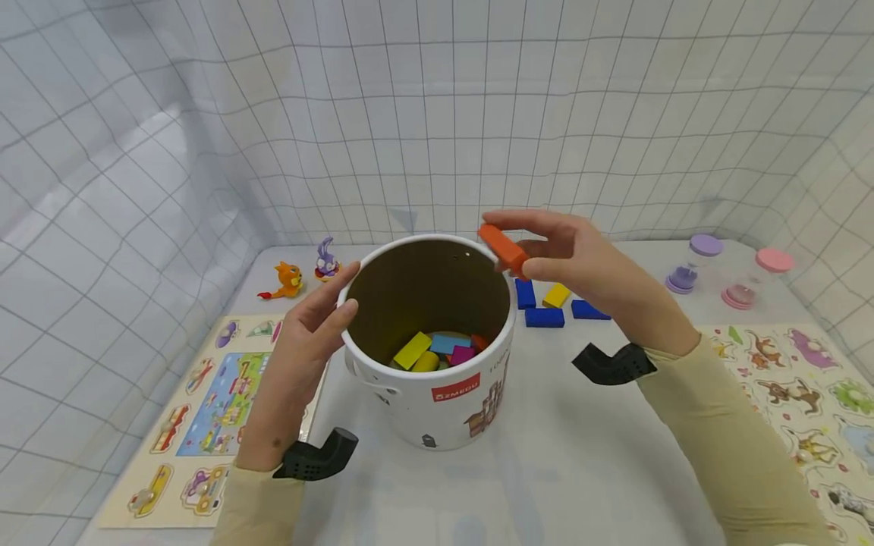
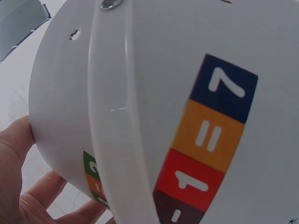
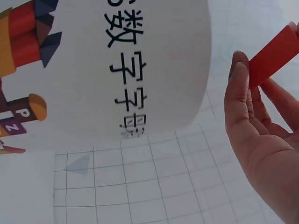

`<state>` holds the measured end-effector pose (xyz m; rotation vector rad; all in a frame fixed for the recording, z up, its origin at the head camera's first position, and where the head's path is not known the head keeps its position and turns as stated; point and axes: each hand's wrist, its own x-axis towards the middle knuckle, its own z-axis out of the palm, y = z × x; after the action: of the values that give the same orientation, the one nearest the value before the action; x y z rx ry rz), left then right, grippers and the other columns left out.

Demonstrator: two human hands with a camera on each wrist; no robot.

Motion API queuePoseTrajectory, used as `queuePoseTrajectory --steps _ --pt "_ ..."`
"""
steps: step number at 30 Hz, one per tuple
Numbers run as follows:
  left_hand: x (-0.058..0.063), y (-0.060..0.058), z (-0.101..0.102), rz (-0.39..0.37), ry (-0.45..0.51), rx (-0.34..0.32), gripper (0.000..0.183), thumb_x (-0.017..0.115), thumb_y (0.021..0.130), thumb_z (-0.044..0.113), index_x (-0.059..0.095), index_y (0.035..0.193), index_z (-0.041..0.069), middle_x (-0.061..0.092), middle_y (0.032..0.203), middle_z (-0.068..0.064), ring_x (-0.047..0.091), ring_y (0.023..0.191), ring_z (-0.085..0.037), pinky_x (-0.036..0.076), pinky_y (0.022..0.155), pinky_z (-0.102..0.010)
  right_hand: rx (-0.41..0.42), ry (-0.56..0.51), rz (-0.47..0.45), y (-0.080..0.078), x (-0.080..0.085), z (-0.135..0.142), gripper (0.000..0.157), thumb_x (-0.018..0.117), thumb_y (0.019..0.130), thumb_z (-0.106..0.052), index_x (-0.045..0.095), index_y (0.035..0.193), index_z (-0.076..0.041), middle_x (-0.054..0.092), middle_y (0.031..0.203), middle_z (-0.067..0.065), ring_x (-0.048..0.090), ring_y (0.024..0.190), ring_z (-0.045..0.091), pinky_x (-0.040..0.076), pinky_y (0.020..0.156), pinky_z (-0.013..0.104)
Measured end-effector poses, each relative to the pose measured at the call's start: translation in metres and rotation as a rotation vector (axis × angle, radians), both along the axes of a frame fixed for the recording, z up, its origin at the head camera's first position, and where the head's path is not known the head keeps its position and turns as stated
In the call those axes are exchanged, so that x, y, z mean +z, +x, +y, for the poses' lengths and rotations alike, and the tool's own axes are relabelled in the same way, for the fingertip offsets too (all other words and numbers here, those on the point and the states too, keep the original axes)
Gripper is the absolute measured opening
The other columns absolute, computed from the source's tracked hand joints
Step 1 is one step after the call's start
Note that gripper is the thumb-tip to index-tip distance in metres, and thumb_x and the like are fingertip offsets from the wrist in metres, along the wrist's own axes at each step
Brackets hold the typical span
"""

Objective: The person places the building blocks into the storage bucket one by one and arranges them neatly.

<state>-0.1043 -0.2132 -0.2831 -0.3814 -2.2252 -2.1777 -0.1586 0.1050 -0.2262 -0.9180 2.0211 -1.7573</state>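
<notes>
Head view: pale, smooth worktop [image 1: 532, 462] with soft shadows; white gridded sheeting [image 1: 444, 114] behind and down both sides, creased on the left. White bucket [image 1: 437, 421] stands upright mid-worktop, mixed coloured blocks [image 1: 413, 351] at the bottom. Left hand [image 1: 310, 326] holds the bucket's rim at its left side, thumb and fingers apart. Right hand [image 1: 563, 246] pinches an orange block [image 1: 504, 251] between thumb and fingers, at the bucket's right rim. Just right of the bucket on the worktop: blue blocks [image 1: 544, 317], one yellow block [image 1: 557, 295]. Back left: orange figure [image 1: 290, 280], purple figure [image 1: 327, 262]. Back right: purple-lidded container [image 1: 706, 245], pink-lidded container [image 1: 774, 260]. Picture board [image 1: 225, 402] left, animal board [image 1: 812, 413] right, both flat on the worktop. Beige sleeves, black wrist pieces on both arms.

Left wrist view: bucket wall fills most of it, number tiles printed on it, white band across. Left hand at lower left, thumb touching the bucket's edge; fingertips partly hidden.

Right wrist view: bucket wall with printed characters at upper left, gridded sheeting below. Right hand at right, orange block in the fingers, looks redder here.
</notes>
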Motion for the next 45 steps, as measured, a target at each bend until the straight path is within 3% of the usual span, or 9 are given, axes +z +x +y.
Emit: queuePoseTrajectory --steps 8,13,18,22,26,31,36,40,45 --pt "-0.002 -0.002 0.0 0.008 -0.001 -0.002 0.044 0.046 0.092 0.014 0.038 0.136 0.018 0.036 0.139 -0.001 0.038 0.122 -0.024 0.04 0.092 -0.037 0.113 0.336 0.19 -0.012 0.004 -0.05 0.05 0.067 0.079 -0.022 0.05 0.126 -0.016 0.053 0.115 0.0 0.058 0.096 0.015 0.05 0.079 0.03" --pt "-0.002 -0.002 -0.001 0.011 0.0 -0.003 0.045 0.046 0.092 0.013 0.038 0.136 0.018 0.036 0.139 0.0 0.038 0.122 -0.023 0.041 0.092 -0.036 0.123 0.461 0.329 -0.013 0.001 -0.064 0.047 0.067 0.08 -0.023 0.052 0.124 -0.013 0.054 0.111 0.0 0.058 0.094 0.012 0.05 0.078 0.024" --pt "-0.002 -0.001 -0.002 0.006 -0.002 0.006 0.045 0.046 0.092 0.013 0.038 0.136 0.019 0.036 0.139 -0.001 0.038 0.122 -0.024 0.042 0.09 -0.035 0.07 0.409 0.326 -0.01 -0.001 -0.06 0.043 0.064 0.082 -0.02 0.053 0.123 -0.013 0.055 0.115 -0.001 0.057 0.1 0.012 0.049 0.081 0.024" --pt "-0.001 -0.001 -0.002 0.009 0.003 0.003 0.045 0.046 0.092 0.013 0.038 0.136 0.019 0.036 0.139 -0.001 0.038 0.122 -0.027 0.041 0.091 -0.038 -0.03 0.227 0.28 -0.011 -0.01 -0.034 0.04 0.06 0.084 -0.017 0.052 0.123 -0.013 0.054 0.119 0.0 0.053 0.108 0.015 0.047 0.085 0.028" --pt "-0.001 -0.002 -0.001 0.015 0.001 -0.004 0.045 0.046 0.092 0.013 0.038 0.136 0.019 0.034 0.139 0.0 0.037 0.122 -0.028 0.041 0.092 -0.038 -0.211 0.172 0.182 -0.022 -0.04 0.016 0.039 0.056 0.087 -0.021 0.051 0.124 -0.011 0.052 0.123 0.004 0.05 0.112 0.019 0.044 0.091 0.037" --pt "-0.001 -0.002 -0.001 0.01 -0.004 0.001 0.045 0.046 0.092 0.013 0.037 0.136 0.019 0.033 0.14 0.0 0.036 0.123 -0.027 0.041 0.091 -0.036 -0.438 0.395 -0.052 -0.039 -0.104 0.076 0.051 0.053 0.088 -0.034 0.043 0.13 -0.008 0.043 0.131 0.013 0.041 0.118 0.029 0.03 0.099 0.05" --pt "-0.002 -0.002 -0.002 0.008 0.005 -0.005 0.045 0.045 0.092 0.012 0.037 0.137 0.018 0.034 0.14 -0.001 0.037 0.122 -0.029 0.043 0.09 -0.034 -0.53 0.522 -0.231 -0.048 -0.154 0.101 0.061 0.052 0.089 -0.033 0.03 0.138 -0.006 0.019 0.143 0.021 0.014 0.13 0.039 0.016 0.101 0.058" --pt "-0.002 -0.002 -0.002 0.006 0.031 -0.017 0.045 0.045 0.092 0.012 0.037 0.137 0.018 0.035 0.139 -0.002 0.038 0.12 -0.03 0.043 0.09 -0.036 -0.544 0.576 -0.257 -0.054 -0.175 0.101 0.06 0.054 0.089 -0.023 0.026 0.139 -0.006 0.012 0.144 0.024 0.01 0.13 0.043 0.013 0.101 0.059" --pt "-0.001 -0.002 -0.001 0.003 0.037 -0.02 0.045 0.045 0.092 0.012 0.037 0.136 0.017 0.035 0.139 -0.003 0.037 0.121 -0.029 0.041 0.092 -0.038 -0.573 0.743 -0.148 -0.056 -0.182 0.096 0.049 0.052 0.087 -0.007 0.037 0.133 -0.004 0.023 0.139 0.028 0.022 0.123 0.047 0.021 0.099 0.06"
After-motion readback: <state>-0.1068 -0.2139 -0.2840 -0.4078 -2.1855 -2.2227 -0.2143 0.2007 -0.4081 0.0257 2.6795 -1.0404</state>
